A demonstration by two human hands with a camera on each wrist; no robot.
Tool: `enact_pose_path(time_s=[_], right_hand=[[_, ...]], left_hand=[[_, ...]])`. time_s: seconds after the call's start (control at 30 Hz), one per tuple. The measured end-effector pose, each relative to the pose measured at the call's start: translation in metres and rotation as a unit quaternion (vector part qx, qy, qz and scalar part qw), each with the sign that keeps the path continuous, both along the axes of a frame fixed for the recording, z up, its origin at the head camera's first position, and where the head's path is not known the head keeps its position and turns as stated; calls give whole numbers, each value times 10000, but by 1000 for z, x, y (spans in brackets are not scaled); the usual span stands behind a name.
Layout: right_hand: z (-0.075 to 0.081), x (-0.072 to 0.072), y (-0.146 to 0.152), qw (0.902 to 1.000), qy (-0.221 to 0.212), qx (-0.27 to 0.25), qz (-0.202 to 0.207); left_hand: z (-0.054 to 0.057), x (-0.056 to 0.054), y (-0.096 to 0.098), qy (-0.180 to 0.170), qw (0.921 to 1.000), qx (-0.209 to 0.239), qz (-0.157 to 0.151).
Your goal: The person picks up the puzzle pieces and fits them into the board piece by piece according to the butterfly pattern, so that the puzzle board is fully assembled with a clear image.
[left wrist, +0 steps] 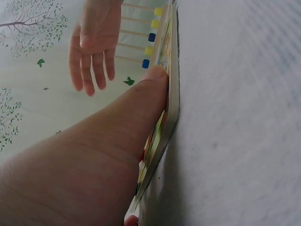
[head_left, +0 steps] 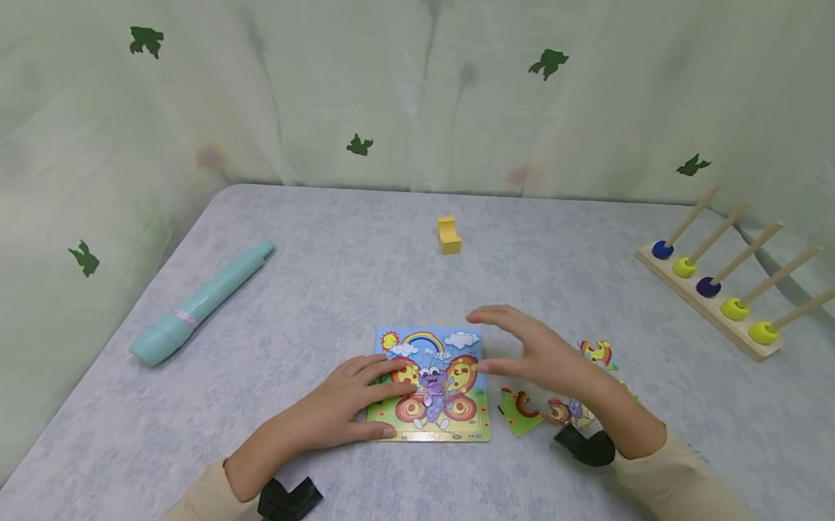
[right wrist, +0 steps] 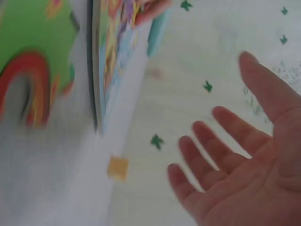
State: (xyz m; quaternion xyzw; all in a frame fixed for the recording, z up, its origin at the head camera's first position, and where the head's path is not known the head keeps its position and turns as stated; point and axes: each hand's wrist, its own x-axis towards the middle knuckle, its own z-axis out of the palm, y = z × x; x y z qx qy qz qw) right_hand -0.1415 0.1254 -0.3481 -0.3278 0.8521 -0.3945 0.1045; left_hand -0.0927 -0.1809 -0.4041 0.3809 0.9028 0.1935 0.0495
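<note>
A butterfly jigsaw board (head_left: 448, 356) lies flat on the grey table (head_left: 317, 287) in front of me. My left hand (head_left: 353, 399) rests on its left part with straight fingers pressing down; the left wrist view shows the left hand's fingers (left wrist: 141, 103) against the board's edge (left wrist: 171, 94). My right hand (head_left: 533, 349) hovers open just right of the board, holding nothing, fingers spread (right wrist: 221, 155). Loose puzzle pieces (head_left: 523, 408) lie under and beside the right wrist, another piece (head_left: 597, 351) behind it.
A teal recorder (head_left: 199, 304) lies at the left. A small yellow block (head_left: 449, 235) sits beyond the board. A wooden peg rack with coloured beads (head_left: 713, 296) stands at the far right. A pale curtain surrounds the table.
</note>
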Motion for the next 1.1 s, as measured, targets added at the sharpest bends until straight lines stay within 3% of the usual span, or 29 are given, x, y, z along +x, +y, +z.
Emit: enact_pose_path(time_s=[0.17,0.37,0.57,0.83,1.1], right_hand=[[6,5,43,9947,598,-434,-718],[-6,7,89,9877,636,-457,-1350],[-29,3,118,9865,304,-303,-1582],[-50,-4,132,9802,-555,153,-1894],[-60,-9,135,9849,-155,732,-1562]], left_hand=[[0,0,0,-26,10000,-27,31],[0,0,0,29,10000,-36,29],[-1,0,0,19,10000,-37,25],[0,1,0,-34,10000,-23,34],[1,1,1,-65,10000,-19,53]])
